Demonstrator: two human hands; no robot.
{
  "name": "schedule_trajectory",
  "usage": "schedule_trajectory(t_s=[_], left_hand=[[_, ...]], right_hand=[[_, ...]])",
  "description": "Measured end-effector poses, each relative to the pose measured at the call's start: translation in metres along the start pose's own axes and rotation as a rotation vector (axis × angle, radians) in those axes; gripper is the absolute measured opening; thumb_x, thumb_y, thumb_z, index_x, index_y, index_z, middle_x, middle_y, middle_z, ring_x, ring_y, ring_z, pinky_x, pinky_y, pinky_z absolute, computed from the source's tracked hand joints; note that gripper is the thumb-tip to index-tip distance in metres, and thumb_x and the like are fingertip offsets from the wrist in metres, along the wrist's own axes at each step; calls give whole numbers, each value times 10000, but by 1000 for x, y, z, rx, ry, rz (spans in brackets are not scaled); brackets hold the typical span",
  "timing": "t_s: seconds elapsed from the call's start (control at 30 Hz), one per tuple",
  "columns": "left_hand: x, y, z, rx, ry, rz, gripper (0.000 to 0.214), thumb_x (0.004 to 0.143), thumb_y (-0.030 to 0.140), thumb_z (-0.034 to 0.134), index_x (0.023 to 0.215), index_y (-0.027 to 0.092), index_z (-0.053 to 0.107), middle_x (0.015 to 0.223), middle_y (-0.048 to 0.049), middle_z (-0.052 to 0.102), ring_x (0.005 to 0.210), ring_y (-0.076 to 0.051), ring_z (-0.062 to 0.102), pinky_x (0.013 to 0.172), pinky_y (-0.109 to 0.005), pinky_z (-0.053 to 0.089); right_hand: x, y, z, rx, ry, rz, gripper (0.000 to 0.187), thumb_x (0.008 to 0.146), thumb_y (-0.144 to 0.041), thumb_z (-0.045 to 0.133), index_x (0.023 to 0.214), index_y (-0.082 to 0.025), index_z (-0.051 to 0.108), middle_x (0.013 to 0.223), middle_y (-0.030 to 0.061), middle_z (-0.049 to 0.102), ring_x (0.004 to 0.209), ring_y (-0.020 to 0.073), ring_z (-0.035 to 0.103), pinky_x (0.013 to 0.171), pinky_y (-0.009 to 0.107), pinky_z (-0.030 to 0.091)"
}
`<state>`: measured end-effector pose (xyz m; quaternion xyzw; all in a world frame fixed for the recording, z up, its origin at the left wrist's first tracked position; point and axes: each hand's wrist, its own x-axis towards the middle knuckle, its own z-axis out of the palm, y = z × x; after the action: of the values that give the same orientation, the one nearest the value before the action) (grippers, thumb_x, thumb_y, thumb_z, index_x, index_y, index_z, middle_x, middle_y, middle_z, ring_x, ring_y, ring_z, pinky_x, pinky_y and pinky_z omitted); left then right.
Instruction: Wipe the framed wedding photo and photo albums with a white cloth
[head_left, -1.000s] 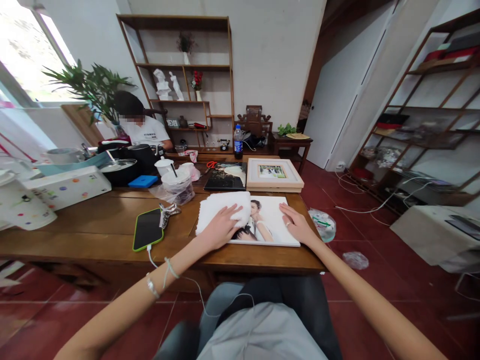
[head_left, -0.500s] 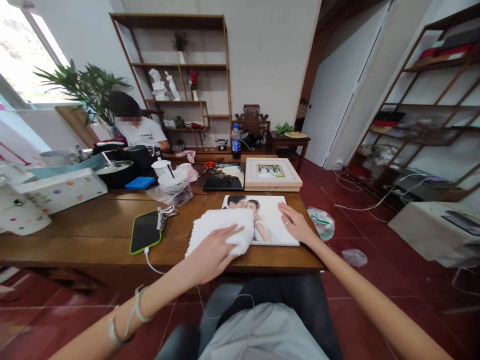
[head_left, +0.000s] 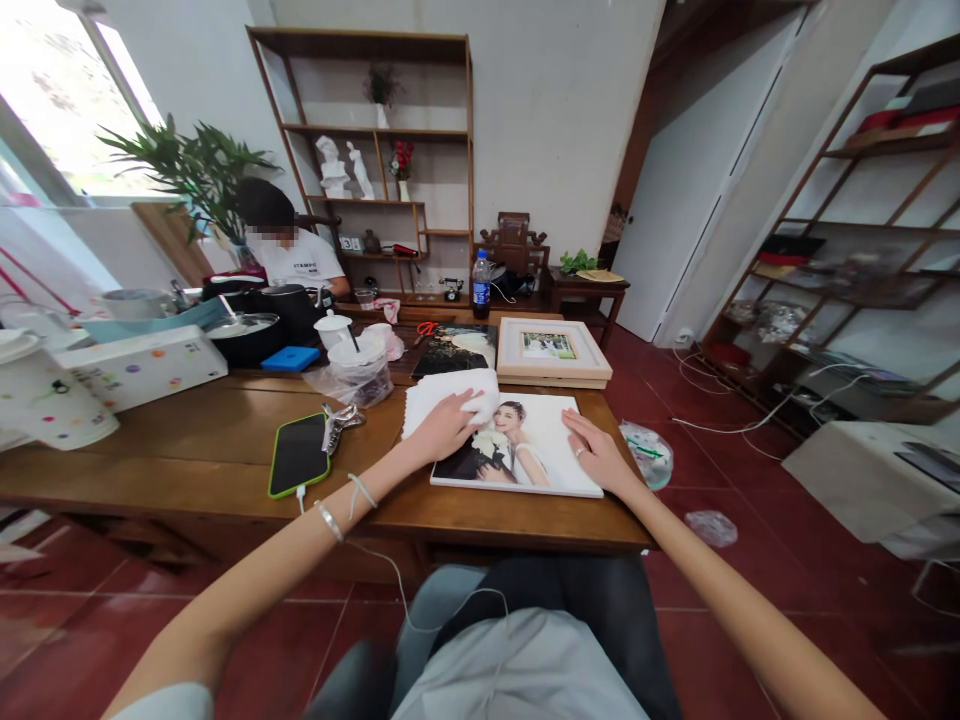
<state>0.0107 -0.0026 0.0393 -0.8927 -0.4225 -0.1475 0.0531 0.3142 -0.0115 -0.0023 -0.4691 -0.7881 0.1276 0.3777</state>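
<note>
A photo panel (head_left: 551, 462) with a picture of a couple lies flat at the front of the wooden table. My left hand (head_left: 450, 425) holds a folded white towel (head_left: 427, 402) against the panel's upper left part, fingers pressed over the cloth. The towel hides that corner and some of the picture, and hangs past the panel's left edge. On the panel's right side rests my right hand (head_left: 598, 452), open, its fingers stretched out and a ring on one of them.
Behind the panel lie a pale framed picture (head_left: 510, 360) and a dark picture panel (head_left: 450, 350). A phone (head_left: 300, 455) with a cable, a bagged cup (head_left: 354, 365) and a blue box (head_left: 290, 358) stand leftward. A bottle (head_left: 481, 285) stands behind. Another person (head_left: 296, 260) sits far left.
My left hand has slid the towel away from me, toward the panel's far left corner, uncovering more of the picture. My right hand stays on the panel's right side.
</note>
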Motion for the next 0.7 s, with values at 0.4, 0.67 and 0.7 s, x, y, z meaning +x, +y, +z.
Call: schedule_trajectory(t_s=[0.4,0.67,0.7], left_hand=[[-93,93,-47,-109,-178,158,251,892,219,431,916,205,680,1451,-12,321,1355,-244,233,1088,-437,238],[-53,59,-32,-80,-121,132,317,933,246,344,1079,215,623,1426,-33,368,1335,-220,284,1074,-410,265],[-42,50,-26,-66,-108,122,318,934,254,346,1077,204,625,1420,-49,376,1332,-227,289,1069,-412,271]], right_hand=[[0,-1,0,14,10,-1,412,796,-198,463,1186,-180,596,1290,76,532,1238,231,444,1078,445,312],[1,0,0,24,5,-7,405,800,-202,464,1182,-187,600,1291,75,530,1242,239,438,1079,457,306],[1,0,0,26,5,-8,404,800,-201,465,1180,-191,601,1291,73,531,1242,238,437,1080,457,304]])
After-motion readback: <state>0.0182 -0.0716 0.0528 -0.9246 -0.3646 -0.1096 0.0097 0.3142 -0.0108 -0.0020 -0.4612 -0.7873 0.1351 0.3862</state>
